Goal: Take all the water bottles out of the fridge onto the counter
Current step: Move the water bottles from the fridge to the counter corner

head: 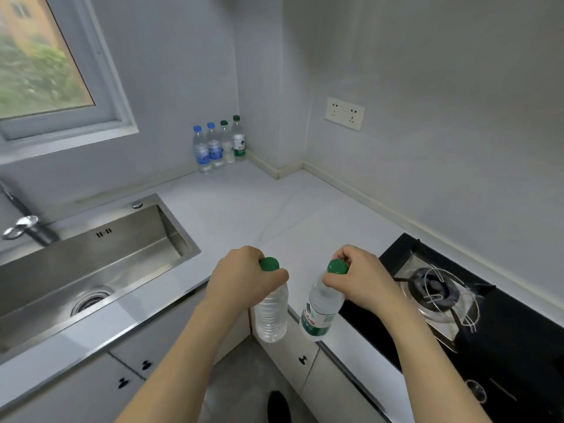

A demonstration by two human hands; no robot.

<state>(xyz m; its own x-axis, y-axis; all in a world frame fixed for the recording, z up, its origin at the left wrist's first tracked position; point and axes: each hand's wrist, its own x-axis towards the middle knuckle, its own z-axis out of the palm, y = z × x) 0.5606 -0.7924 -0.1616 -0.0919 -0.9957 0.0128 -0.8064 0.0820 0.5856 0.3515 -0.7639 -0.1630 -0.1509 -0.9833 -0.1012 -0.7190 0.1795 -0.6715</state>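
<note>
Carrying two water bottles toward the surface (244, 215), one per hand. Left hand (241, 276) wrapped round the neck of a clear unlabelled bottle (271, 315) just under its green cap (269, 264); right hand (363, 279) pinching the neck of a green-labelled bottle (320, 309) under its own green cap (338, 266). Both bottles hanging in the air over the front edge of the surface, at the inner corner where the two runs meet, the labelled one tilted with its base swung left, the clear one close to upright. Both forearms reaching forward and up from the bottom of the view, wrists bent down, knuckles on top.

To finish well: lifting both clear of the front edge, moving inward over bare surface between the sink (91, 261) and the stove (442, 288), squaring each base flat before letting go, probably one at a time since neck grips let the bodies swing. Keeping the right bottle off the burner.

Already standing in the far corner of the surface, against the wall: four bottles (218, 146) in a tight row, two blue-capped, two green-capped. Fridge not in view, so remaining count unknown.
</note>
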